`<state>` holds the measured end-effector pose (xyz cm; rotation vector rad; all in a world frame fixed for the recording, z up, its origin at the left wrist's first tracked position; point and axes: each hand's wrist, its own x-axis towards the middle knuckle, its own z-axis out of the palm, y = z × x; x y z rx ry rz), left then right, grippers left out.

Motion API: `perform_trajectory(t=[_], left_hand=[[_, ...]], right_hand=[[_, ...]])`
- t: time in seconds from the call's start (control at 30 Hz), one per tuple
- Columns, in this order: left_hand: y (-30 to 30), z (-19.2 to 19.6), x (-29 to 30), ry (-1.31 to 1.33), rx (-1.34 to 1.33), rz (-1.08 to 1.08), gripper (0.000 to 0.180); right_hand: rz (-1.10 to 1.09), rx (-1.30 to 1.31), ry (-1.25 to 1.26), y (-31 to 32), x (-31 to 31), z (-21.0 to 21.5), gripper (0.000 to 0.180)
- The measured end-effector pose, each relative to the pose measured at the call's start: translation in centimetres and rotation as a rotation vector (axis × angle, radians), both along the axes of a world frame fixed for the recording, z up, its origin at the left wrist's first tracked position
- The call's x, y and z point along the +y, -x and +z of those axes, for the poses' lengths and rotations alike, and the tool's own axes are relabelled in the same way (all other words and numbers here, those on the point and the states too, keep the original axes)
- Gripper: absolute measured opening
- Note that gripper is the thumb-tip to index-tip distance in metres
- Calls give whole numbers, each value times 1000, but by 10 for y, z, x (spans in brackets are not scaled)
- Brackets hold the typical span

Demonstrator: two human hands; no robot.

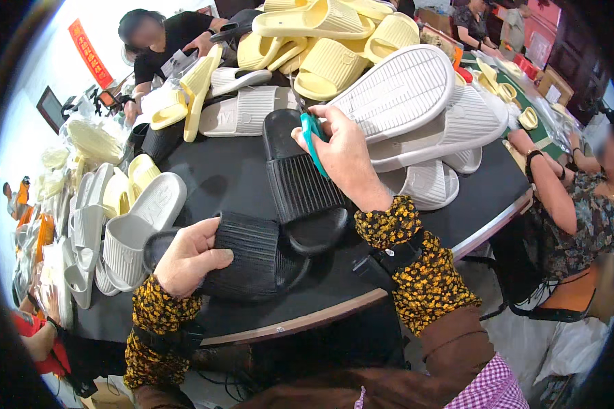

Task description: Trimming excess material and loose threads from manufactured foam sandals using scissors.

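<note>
My left hand (187,260) grips a ribbed black slide sandal (247,253) near the front edge of the table, thumb on top of the strap. My right hand (348,153) is closed around the teal handles of a pair of scissors (312,140), their blades pointing away from me. Below and beside that hand lies a second black slide sandal (305,189), its heel end just left of the scissors. Its lower end lies close to the sandal in my left hand.
A heap of yellow slides (331,68) and grey slides (396,92) covers the far side of the dark table (208,180). More grey slides (147,228) stand at the left. A person (167,44) works across the table; another sits at the right (569,204).
</note>
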<state>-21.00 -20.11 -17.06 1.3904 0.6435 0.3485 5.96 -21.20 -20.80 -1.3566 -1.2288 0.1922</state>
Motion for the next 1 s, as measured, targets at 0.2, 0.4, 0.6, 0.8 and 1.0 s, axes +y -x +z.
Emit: perform_trajectory(t=[0.2, 0.4, 0.6, 0.8, 1.0], left_hand=[[-15, 22, 6, -428, 265, -222, 38], [-40, 4, 46, -355, 226, -245, 41], [-50, -7, 64, -351, 220, -261, 80], [-50, -7, 63, -475, 257, -460, 65], [-55, -12, 56, -376, 235, -414, 43]], right_hand=[[137, -81, 109, -5, -4, 3, 36], [89, -287, 110, 0, -13, 5, 29], [156, -267, 81, 4, -14, 5, 30], [217, -233, 58, 8, -14, 5, 31], [242, -229, 9, 7, -15, 3, 33]])
